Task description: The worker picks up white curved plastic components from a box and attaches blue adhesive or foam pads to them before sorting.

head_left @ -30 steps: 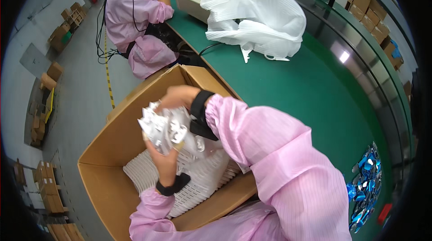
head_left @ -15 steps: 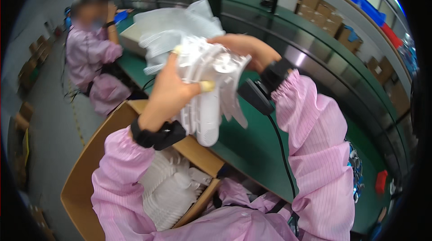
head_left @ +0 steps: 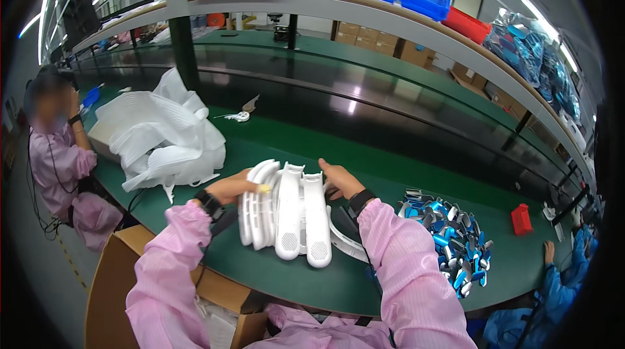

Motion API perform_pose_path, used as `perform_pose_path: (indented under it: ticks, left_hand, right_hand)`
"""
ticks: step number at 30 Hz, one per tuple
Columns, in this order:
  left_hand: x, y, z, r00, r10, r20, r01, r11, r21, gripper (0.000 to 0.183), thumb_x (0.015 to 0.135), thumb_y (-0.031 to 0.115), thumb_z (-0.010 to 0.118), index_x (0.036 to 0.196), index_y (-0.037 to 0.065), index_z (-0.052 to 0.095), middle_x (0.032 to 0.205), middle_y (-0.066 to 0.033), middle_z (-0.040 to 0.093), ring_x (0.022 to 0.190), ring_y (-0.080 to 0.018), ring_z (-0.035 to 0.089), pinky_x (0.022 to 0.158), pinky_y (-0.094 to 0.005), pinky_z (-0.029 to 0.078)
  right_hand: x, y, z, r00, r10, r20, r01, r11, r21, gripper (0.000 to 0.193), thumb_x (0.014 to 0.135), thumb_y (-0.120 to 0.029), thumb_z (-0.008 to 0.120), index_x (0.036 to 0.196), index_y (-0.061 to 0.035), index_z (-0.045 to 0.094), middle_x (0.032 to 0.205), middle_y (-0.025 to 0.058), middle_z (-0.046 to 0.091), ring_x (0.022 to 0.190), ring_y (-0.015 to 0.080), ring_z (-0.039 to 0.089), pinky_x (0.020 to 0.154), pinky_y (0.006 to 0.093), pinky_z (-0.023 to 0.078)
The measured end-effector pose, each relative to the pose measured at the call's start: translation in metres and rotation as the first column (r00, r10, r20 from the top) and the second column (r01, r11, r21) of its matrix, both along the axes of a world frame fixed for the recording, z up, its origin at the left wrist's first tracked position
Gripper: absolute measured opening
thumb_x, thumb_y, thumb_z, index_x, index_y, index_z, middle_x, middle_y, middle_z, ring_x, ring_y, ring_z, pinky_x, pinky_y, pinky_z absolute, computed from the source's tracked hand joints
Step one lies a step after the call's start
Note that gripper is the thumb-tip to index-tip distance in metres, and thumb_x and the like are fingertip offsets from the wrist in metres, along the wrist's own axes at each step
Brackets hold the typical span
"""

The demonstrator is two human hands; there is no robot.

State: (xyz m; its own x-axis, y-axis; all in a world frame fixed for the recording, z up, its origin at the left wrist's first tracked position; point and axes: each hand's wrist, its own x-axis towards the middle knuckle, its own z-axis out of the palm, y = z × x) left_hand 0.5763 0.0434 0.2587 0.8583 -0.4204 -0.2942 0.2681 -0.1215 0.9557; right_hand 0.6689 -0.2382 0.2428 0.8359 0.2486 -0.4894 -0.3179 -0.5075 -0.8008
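Observation:
A row of white curved plastic shells (head_left: 286,215), with perforated rounded ends, stands at the green bench's near edge between my hands. My left hand (head_left: 233,187), a yellow cover on its thumb, is closed around the shells at the row's left end. On the right side, my right hand (head_left: 341,181) has its thumb pointing up and its fingers curled behind the shells, partly hidden by them. One more curved white shell (head_left: 346,245) leans outward beneath my right wrist. Whether all the shells rest on the bench is hard to see.
Crumpled white foam sheets (head_left: 166,144) lie at the left. A pile of blue and silver parts (head_left: 449,238) and a small red bin (head_left: 521,219) are to the right. An open carton (head_left: 124,284) stands below left. Co-workers sit at both sides.
Both hands have brought the white shells from raised over the carton down to the bench and rightward in front of me. My view has turned right; the shells now stand in a row.

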Motion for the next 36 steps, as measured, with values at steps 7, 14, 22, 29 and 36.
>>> perform_pose_path:
  ticks: [7, 14, 22, 29, 36]
  left_hand:
    - [-0.019, 0.058, -0.025, 0.959, 0.247, 0.139, -0.284, 0.810, 0.513, 0.100, 0.079, 0.043, 0.063, 0.144, -0.005, 0.005, 0.145, -0.0229, 0.026, 0.129, -0.0313, 0.037, 0.103, -0.0369, 0.034]
    - [-0.040, -0.033, 0.026, 0.719, -0.135, 0.682, -0.482, 0.610, 0.629, 0.059, 0.082, 0.028, 0.063, 0.129, -0.002, 0.044, 0.131, -0.0225, 0.042, 0.123, -0.0360, 0.039, 0.104, -0.0397, 0.031]
    - [-0.055, -0.108, 0.053, 0.763, -0.085, 0.641, -0.385, 0.736, 0.557, 0.041, 0.079, 0.022, 0.067, 0.109, -0.005, 0.059, 0.094, -0.0202, 0.064, 0.079, -0.0318, 0.062, 0.069, -0.0374, 0.049]
    - [-0.098, -0.161, 0.019, 0.690, -0.401, 0.602, -0.464, 0.393, 0.794, 0.085, 0.069, 0.047, 0.072, 0.130, -0.005, 0.043, 0.088, -0.0183, 0.052, 0.073, -0.0335, 0.057, 0.063, -0.0424, 0.047]
    - [-0.101, -0.128, 0.022, 0.715, -0.392, 0.579, -0.526, 0.243, 0.815, 0.074, 0.063, 0.041, 0.076, 0.122, 0.003, 0.052, 0.091, -0.0139, 0.051, 0.074, -0.0321, 0.055, 0.062, -0.0424, 0.044]
  right_hand:
    - [-0.057, -0.067, 0.061, 0.618, 0.743, 0.256, -0.525, 0.633, -0.569, 0.068, 0.080, -0.064, 0.053, 0.089, 0.0021, 0.065, 0.079, 0.0185, 0.065, 0.073, 0.0305, 0.064, 0.064, 0.0376, 0.049]
    - [-0.150, -0.099, 0.015, 0.583, 0.727, 0.363, -0.366, 0.634, -0.682, 0.041, 0.075, -0.041, 0.063, 0.088, -0.0027, 0.064, 0.072, 0.0152, 0.064, 0.072, 0.0358, 0.063, 0.064, 0.0442, 0.049]
    - [-0.172, -0.066, 0.031, 0.647, 0.446, 0.619, -0.303, 0.895, -0.328, 0.042, 0.084, -0.035, 0.060, 0.104, 0.0014, 0.054, 0.098, 0.0215, 0.060, 0.086, 0.0374, 0.060, 0.074, 0.0439, 0.049]
    - [-0.196, -0.131, 0.047, 0.615, 0.372, 0.695, -0.267, 0.928, -0.260, 0.043, 0.084, -0.031, 0.063, 0.115, -0.0021, 0.056, 0.099, 0.0167, 0.062, 0.078, 0.0291, 0.064, 0.067, 0.0360, 0.050]
    - [-0.207, -0.206, 0.046, 0.743, 0.254, 0.619, 0.013, 0.920, -0.392, 0.022, 0.080, -0.023, 0.067, 0.093, -0.0056, 0.066, 0.085, 0.0097, 0.065, 0.070, 0.0251, 0.062, 0.061, 0.0347, 0.048]
